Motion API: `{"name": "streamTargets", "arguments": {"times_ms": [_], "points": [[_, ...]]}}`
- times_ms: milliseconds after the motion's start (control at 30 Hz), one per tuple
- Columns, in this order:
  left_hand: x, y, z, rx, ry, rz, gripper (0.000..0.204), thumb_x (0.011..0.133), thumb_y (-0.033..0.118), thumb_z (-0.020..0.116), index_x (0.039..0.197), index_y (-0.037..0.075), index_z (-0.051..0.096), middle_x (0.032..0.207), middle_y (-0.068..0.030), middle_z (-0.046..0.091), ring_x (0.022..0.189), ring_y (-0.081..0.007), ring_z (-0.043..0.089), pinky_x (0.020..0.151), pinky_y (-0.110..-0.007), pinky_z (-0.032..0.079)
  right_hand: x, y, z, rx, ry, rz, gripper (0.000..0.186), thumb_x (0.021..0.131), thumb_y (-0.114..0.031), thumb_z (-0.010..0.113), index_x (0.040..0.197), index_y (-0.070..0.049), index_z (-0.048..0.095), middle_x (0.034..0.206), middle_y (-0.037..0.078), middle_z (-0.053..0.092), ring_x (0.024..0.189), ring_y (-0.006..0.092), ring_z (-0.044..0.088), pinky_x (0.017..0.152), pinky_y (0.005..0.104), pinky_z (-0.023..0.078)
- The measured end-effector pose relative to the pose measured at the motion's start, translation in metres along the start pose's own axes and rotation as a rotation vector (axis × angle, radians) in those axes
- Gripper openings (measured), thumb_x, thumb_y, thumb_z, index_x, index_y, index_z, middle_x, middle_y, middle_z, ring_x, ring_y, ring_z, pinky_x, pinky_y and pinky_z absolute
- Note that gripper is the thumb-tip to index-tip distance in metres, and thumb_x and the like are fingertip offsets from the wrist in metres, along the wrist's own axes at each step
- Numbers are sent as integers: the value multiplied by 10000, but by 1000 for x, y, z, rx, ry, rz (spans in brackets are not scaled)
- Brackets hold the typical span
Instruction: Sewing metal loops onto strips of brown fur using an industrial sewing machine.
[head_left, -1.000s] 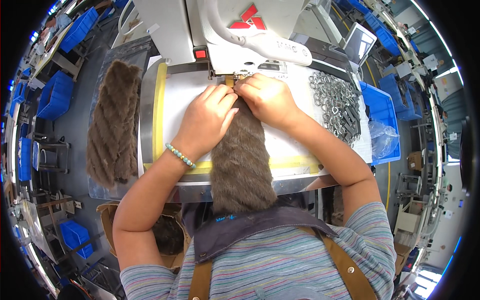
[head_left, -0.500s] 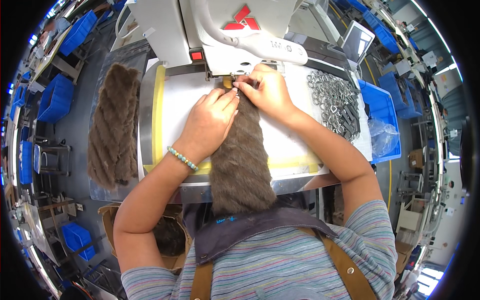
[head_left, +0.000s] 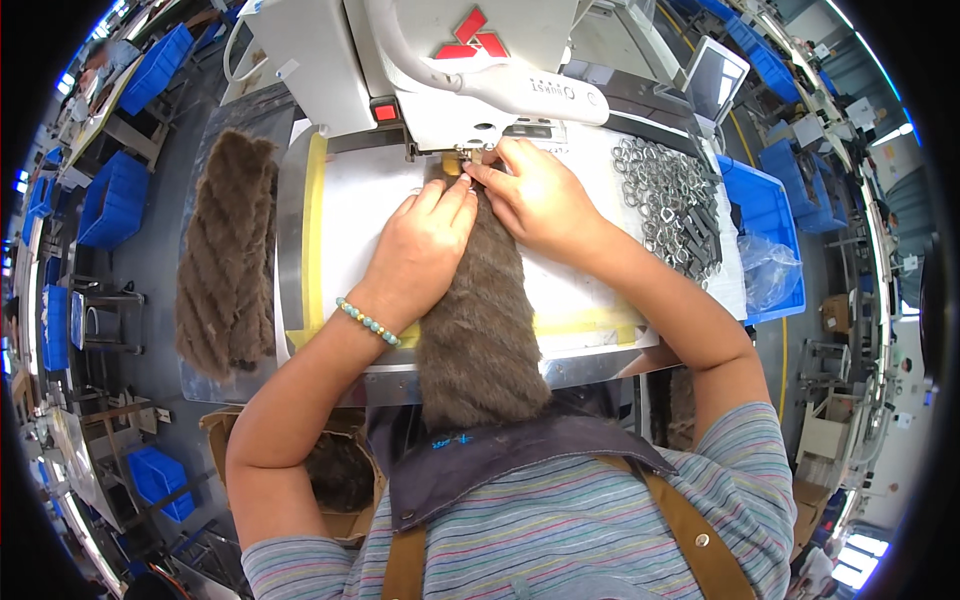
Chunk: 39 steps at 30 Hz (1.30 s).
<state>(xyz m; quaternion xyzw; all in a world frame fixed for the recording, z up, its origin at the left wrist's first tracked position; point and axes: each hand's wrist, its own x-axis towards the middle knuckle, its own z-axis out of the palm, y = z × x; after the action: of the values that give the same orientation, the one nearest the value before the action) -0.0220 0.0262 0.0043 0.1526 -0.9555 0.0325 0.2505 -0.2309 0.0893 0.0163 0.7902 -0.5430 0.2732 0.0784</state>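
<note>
A strip of brown fur (head_left: 478,320) is lying lengthwise down the middle of the white sewing table (head_left: 350,215), its near end hanging over the front edge and its far end sitting under the head of the white sewing machine (head_left: 440,60). The left hand (head_left: 420,245) is pressing flat on the fur's left side, fingers together and pointing at the needle area. The right hand (head_left: 535,195) is resting on the fur's far end, its fingertips pinching a small tan piece (head_left: 455,165) beside the needle. A red three-part emblem (head_left: 470,35) is showing on the machine head, with a small red square button (head_left: 385,112) at its left. Metal rings (head_left: 665,195) are heaped at the table's right edge, beside a blue bin (head_left: 765,215) holding a clear plastic bag (head_left: 770,275). More fur strips (head_left: 225,265) are lying off the left edge.
</note>
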Motion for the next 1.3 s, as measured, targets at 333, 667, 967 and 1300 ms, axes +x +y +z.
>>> {"name": "streamTargets", "arguments": {"times_ms": [333,667,967,1300], "points": [[3,0,-4,-187,22,-85,359,900,67,739,1234,-59,697,1277,-161,704,1158,-314,648,1021,-397,549,-2,2,1,11,-8,-1,304,871,-91,728,1166,-22,752,1073,90,642,987,286,649,850,405,556],[4,-2,-7,-217,19,-105,338,903,62,745,1218,-54,707,1270,-155,711,1160,-314,651,1026,-398,545,-3,2,3,-17,22,-15,327,840,-66,734,1164,-21,745,1090,89,655,996,279,657,862,400,561],[6,-4,-11,-278,14,-128,321,906,42,742,1213,-44,708,1281,-151,715,1172,-334,653,1030,-417,541,-5,1,4,-9,20,5,346,836,-56,739,1180,-19,743,1121,100,660,1025,293,660,901,407,566],[11,-5,-6,-215,-2,-62,348,900,45,731,1230,-56,690,1280,-159,702,1150,-326,645,1021,-413,546,-7,10,4,45,27,-23,357,839,-56,740,1193,-15,737,1167,113,670,1068,316,664,933,422,567]]}}
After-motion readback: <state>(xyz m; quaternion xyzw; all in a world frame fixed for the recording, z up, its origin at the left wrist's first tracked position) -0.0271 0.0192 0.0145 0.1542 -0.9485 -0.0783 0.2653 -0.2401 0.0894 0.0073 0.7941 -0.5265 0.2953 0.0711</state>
